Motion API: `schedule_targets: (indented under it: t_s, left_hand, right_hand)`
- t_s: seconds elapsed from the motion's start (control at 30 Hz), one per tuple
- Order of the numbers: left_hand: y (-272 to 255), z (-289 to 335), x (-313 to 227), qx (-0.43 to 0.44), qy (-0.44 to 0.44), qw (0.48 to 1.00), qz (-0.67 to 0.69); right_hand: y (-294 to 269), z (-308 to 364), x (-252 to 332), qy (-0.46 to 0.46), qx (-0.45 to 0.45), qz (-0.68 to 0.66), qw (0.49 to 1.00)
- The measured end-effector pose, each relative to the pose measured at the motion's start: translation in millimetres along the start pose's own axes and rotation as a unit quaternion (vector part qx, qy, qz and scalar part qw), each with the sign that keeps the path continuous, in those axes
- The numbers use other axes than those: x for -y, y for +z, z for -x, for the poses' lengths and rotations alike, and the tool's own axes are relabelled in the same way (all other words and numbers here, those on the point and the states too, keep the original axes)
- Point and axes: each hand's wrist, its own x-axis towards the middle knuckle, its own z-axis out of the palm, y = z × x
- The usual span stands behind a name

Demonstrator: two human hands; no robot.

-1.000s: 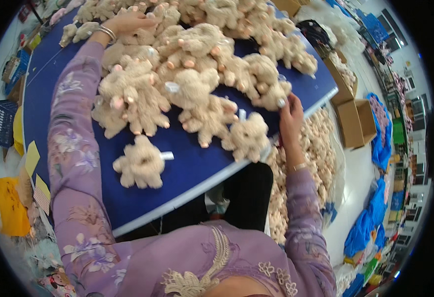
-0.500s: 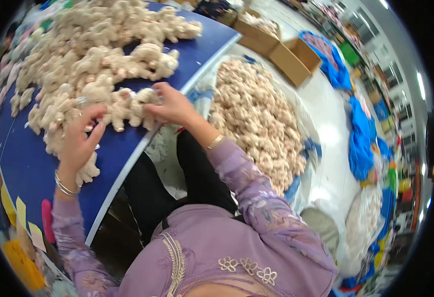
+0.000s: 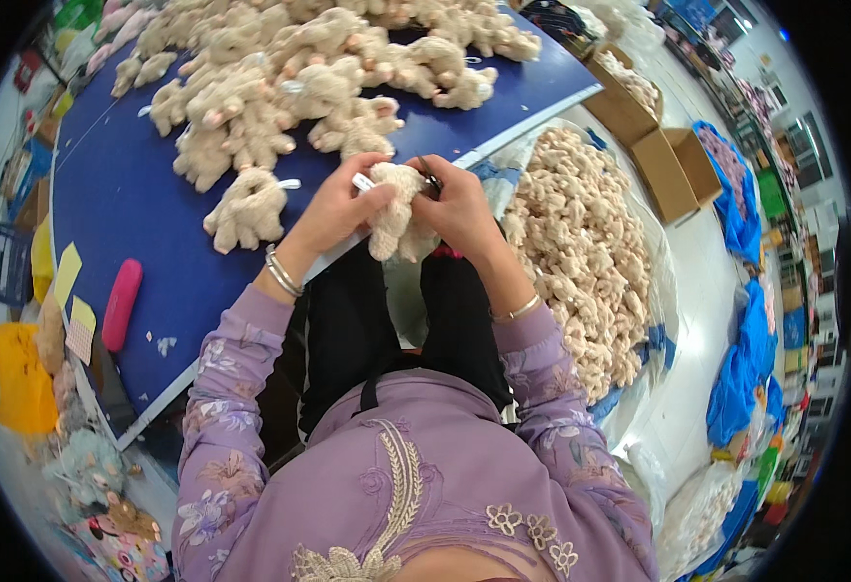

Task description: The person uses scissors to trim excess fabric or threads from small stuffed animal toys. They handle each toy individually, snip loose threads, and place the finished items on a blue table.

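Over the table's near edge, my left hand point(image 3: 336, 206) is closed around a small cream plush toy point(image 3: 387, 233) with a white tag point(image 3: 362, 182) sticking out by the fingers. My right hand point(image 3: 459, 209) is closed at the toy's other side, gripping small dark metal snips point(image 3: 429, 182) against it; part of the tool is hidden by the fingers. One loose plush toy point(image 3: 249, 210) with a white tag lies on the blue table point(image 3: 188, 257), left of my hands. Beyond them a big heap of the same toys point(image 3: 324, 82) covers the far part.
A large bag of cream plush toys point(image 3: 581, 262) stands on the floor at my right. Open cardboard boxes point(image 3: 673, 179) are behind it, and blue sacks point(image 3: 741, 364) lie farther right. A pink case point(image 3: 122, 305) rests at the table's left, near yellow paper slips point(image 3: 67, 274).
Both hands have left the heap and come together at the table edge, now with a plush toy between them and snips in the right. The view has shifted left.
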Motion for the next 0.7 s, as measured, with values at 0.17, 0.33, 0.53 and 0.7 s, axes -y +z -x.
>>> schedule_targets:
  t_s: [0.17,0.33,0.53,0.7]
  left_hand:
    - [5,1,0,-0.037,-0.002,0.987,0.155]
    - [5,-1,-2,-0.048,0.004,0.980,0.191]
    - [4,-2,-3,-0.053,0.010,0.985,0.165]
    - [2,-6,0,-0.074,0.026,0.983,0.164]
  right_hand:
    - [13,7,2,0.018,-0.070,-0.200,0.977]
    - [3,15,-12,-0.006,-0.092,-0.193,0.977]
    - [12,12,4,-0.134,-0.088,0.065,0.985]
    - [2,18,-2,-0.013,-0.112,-0.108,0.988]
